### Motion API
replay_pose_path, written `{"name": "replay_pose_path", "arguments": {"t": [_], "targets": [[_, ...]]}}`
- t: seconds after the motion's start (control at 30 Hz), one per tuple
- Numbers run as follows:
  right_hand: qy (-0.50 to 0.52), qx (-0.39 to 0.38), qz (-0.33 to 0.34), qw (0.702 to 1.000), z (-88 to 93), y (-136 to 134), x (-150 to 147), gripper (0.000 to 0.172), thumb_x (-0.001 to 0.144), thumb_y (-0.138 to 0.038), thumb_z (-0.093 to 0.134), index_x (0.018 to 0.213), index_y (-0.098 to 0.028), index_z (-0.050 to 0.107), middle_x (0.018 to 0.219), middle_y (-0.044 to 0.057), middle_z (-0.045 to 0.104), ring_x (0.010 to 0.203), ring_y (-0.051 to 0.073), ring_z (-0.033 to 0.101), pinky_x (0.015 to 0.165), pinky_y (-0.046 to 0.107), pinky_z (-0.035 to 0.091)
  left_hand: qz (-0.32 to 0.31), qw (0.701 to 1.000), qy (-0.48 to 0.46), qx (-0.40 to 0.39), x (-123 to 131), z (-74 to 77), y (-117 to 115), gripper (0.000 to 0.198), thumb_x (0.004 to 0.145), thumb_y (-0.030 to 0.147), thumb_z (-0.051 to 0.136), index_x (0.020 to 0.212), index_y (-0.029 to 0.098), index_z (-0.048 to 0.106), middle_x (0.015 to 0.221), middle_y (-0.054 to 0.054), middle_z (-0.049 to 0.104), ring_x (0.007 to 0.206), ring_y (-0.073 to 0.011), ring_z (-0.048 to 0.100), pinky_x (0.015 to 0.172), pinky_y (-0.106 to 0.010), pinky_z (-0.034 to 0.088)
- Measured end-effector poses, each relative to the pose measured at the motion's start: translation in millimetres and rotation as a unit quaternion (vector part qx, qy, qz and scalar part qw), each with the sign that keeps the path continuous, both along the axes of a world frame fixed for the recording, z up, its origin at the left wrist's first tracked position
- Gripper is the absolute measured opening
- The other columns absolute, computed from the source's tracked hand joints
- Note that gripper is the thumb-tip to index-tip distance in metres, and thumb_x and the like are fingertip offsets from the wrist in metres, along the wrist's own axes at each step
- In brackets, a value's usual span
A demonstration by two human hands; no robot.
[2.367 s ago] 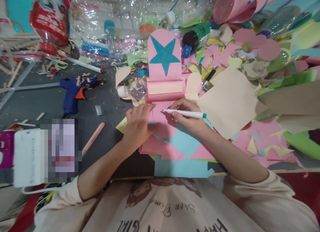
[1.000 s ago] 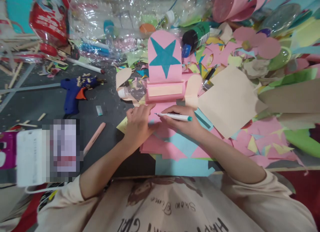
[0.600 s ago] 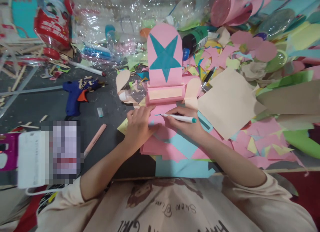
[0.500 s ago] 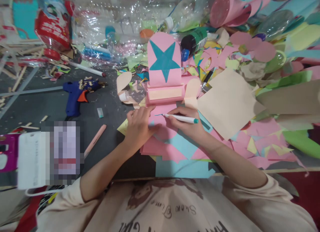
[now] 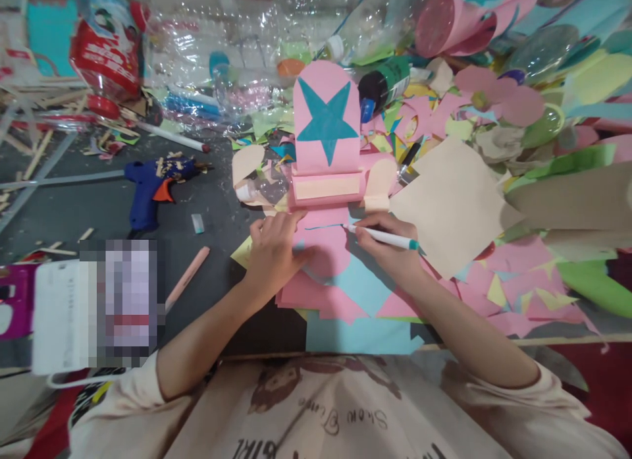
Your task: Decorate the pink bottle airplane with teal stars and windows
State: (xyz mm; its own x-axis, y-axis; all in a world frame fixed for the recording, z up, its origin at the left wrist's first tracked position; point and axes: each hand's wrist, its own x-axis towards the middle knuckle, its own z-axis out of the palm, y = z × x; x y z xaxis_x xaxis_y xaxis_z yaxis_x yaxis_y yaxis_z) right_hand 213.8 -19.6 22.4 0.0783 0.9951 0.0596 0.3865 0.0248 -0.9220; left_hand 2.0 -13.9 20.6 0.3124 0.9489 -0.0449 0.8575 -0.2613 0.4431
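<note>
"Two hands show in the head view; what is each doing?"

"The right hand [image 5: 396,261] has its fingers pinched round a pen [image 5: 386,237], close behind the tip. The left hand [image 5: 276,245] grips nothing that I can see: its fingers lie on the left part of the pink paper [image 5: 328,253], thumb set wide."

"Where is that paper?"

"On the blue paper [image 5: 366,284] over the bench, just on the near side of the star panel [image 5: 328,120]. Whether paper and panel are joined, I can't tell. A teal line [image 5: 323,227] crosses it, and the tip is at the right end."

"How would it handle?"

"Light and limp, I'd judge, quick to slide or crease. Best pressed flat at its edge, well off the ink, which might smear. The pen looks light, stiff and smooth, so hold the barrel low, as now."
</note>
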Motion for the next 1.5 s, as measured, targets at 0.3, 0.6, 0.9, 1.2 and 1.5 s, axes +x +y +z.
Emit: {"name": "replay_pose_path", "arguments": {"t": [0.3, 0.6, 0.9, 1.2, 1.5], "targets": [[0.011, 0.003, -0.008, 1.000, 0.0, -1, 2, 0.013, 0.075, -0.021, 0.062, 0.062, -0.021, 0.059, 0.063, -0.002, 0.061, 0.054, 0.011, 0.052, 0.052, 0.026, 0.040, -0.004, 1.000, -0.005, -0.005, -1, 2.1, 2, 0.047, 0.085, 0.032, 0.070, 0.128, 0.020, 0.057, 0.101, -0.006, 0.065, 0.099, -0.0267, 0.058, 0.093, -0.040, 0.034], [0.045, 0.061, -0.018, 0.997, -0.3, -8, 14, 0.013, 0.079, -0.022, 0.066, 0.067, -0.022, 0.061, 0.055, -0.004, 0.059, 0.046, 0.011, 0.050, 0.043, 0.023, 0.037, -0.005, 1.000, -0.010, 0.000, -2, -0.6, 1, 0.045, 0.091, 0.045, 0.063, 0.129, 0.021, 0.057, 0.100, -0.006, 0.065, 0.096, -0.0258, 0.056, 0.092, -0.040, 0.034], [0.010, 0.005, 0.066, 0.998, 1.4, -11, 17, 0.011, 0.088, -0.030, 0.066, 0.085, -0.021, 0.072, 0.079, 0.003, 0.075, 0.065, 0.015, 0.068, 0.057, 0.027, 0.052, -0.002, 1.000, 0.007, -0.030, 2, 4.2, 1, 0.049, 0.083, 0.028, 0.071, 0.129, 0.019, 0.057, 0.103, -0.006, 0.065, 0.100, -0.0264, 0.058, 0.092, -0.039, 0.032], [0.014, 0.007, 0.047, 0.999, -2.9, -10, 14, 0.005, 0.084, -0.024, 0.065, 0.082, -0.021, 0.069, 0.073, 0.000, 0.071, 0.060, 0.013, 0.063, 0.052, 0.023, 0.047, -0.002, 1.000, 0.002, -0.029, 1, 4.5, 1, 0.048, 0.083, 0.026, 0.069, 0.129, 0.020, 0.057, 0.103, -0.006, 0.065, 0.101, -0.0265, 0.058, 0.093, -0.040, 0.032], [-0.009, 0.020, 0.065, 0.998, -4.7, -11, 14, 0.006, 0.084, -0.024, 0.065, 0.081, -0.021, 0.070, 0.070, -0.001, 0.071, 0.058, 0.012, 0.063, 0.052, 0.023, 0.047, -0.001, 1.000, 0.001, -0.028, 1, 3.7, 1, 0.048, 0.084, 0.027, 0.068, 0.130, 0.021, 0.057, 0.102, -0.006, 0.065, 0.100, -0.0265, 0.057, 0.093, -0.040, 0.032]]}}
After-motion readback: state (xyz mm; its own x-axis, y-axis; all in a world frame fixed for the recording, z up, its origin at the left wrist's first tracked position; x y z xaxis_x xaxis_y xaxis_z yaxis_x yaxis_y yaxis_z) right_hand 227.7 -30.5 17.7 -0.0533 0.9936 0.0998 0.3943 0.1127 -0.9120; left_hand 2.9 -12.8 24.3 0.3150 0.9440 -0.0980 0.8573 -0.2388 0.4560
